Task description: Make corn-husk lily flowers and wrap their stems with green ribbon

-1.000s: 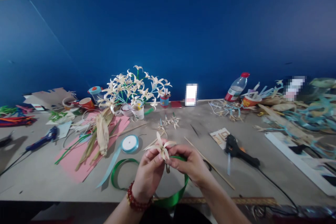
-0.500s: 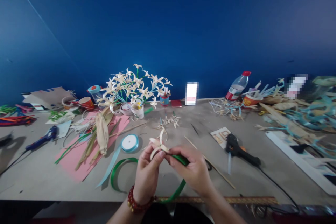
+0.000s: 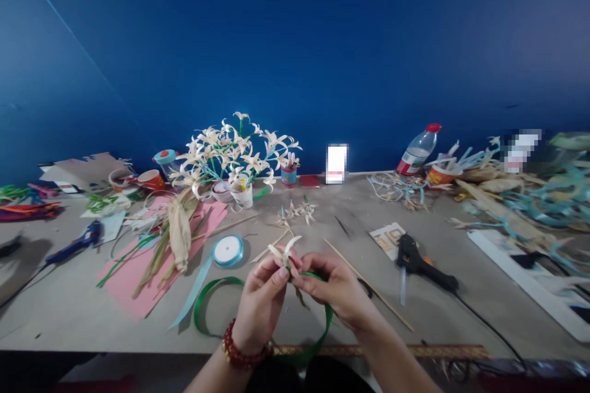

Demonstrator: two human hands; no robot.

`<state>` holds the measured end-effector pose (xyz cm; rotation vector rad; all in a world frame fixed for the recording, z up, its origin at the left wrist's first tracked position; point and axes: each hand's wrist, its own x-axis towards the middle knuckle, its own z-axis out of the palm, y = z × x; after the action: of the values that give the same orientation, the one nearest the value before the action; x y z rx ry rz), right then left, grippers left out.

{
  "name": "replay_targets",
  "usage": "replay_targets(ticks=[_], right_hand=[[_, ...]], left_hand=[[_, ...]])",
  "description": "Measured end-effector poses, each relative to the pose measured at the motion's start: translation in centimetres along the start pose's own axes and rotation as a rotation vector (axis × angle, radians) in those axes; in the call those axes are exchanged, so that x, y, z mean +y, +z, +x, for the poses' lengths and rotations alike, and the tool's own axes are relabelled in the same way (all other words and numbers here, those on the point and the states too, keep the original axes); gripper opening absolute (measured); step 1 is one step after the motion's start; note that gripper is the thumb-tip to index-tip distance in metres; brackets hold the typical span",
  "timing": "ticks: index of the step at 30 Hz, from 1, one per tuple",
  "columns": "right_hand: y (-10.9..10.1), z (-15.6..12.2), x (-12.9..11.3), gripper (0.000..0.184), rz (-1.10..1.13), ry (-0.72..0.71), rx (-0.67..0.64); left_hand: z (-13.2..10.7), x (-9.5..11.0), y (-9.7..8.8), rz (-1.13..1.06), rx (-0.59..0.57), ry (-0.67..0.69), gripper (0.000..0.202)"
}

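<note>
Grey tabletop (image 3: 59,313), cluttered; blue wall panel (image 3: 295,61) behind, filling the upper frame. Right of centre, plastic bottle (image 3: 418,152), red-and-white label (image 3: 408,164), lettering too small to read. Lower centre: left hand (image 3: 265,295) pinching cream-petalled flower (image 3: 284,255); right hand (image 3: 336,288) pinching green ribbon (image 3: 328,322) beside it. Versus half a second ago: flower turned, petals more upright; brown strip (image 3: 302,299) now showing below fingers.

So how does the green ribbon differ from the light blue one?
The green ribbon runs up into the right hand, while the light blue ribbon lies untouched on the table. The green one curves in wide loops; the blue one is wound on a spool with a fairly straight tail. Both are flat strips.
</note>
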<state>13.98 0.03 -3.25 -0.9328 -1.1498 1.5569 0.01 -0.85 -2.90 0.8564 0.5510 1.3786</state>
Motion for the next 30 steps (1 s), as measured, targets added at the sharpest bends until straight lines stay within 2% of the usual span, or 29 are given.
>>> replay_targets(ticks=[4, 8, 11, 15, 19, 23, 26, 30], right_hand=[[0.4, -0.5, -0.1, 0.013, -0.269, -0.274, 0.105], [0.8, -1.2, -0.6, 0.011, -0.474, -0.399, 0.182], [0.9, -1.1, -0.6, 0.012, -0.424, -0.337, 0.148], [0.7, -0.6, -0.4, 0.021, -0.129, -0.168, 0.065], [0.5, -0.3, -0.5, 0.032, 0.008, -0.071, -0.007], [0.3, -0.3, -0.4, 0.036, 0.071, 0.020, -0.032], [0.4, -0.2, -0.2, 0.030, 0.059, -0.034, -0.025], [0.8, -0.6, -0.4, 0.009, -0.152, -0.263, 0.073]], left_hand=[[-0.2, -0.6, 0.0, 0.045, 0.134, 0.063, 0.011], [-0.4, -1.1, -0.5, 0.106, 0.204, 0.079, 0.012], [-0.5, -1.3, -0.8, 0.148, 0.210, 0.110, 0.009], [-0.6, -1.0, -0.6, 0.127, 0.220, 0.130, 0.007], [-0.5, -0.3, 0.0, 0.027, 0.118, 0.078, 0.006], [-0.2, -0.1, 0.0, -0.084, 0.030, -0.014, 0.005], [0.0, -0.3, -0.1, -0.096, 0.033, -0.023, 0.006], [-0.1, -0.5, 0.0, 0.005, 0.114, 0.068, 0.009]])
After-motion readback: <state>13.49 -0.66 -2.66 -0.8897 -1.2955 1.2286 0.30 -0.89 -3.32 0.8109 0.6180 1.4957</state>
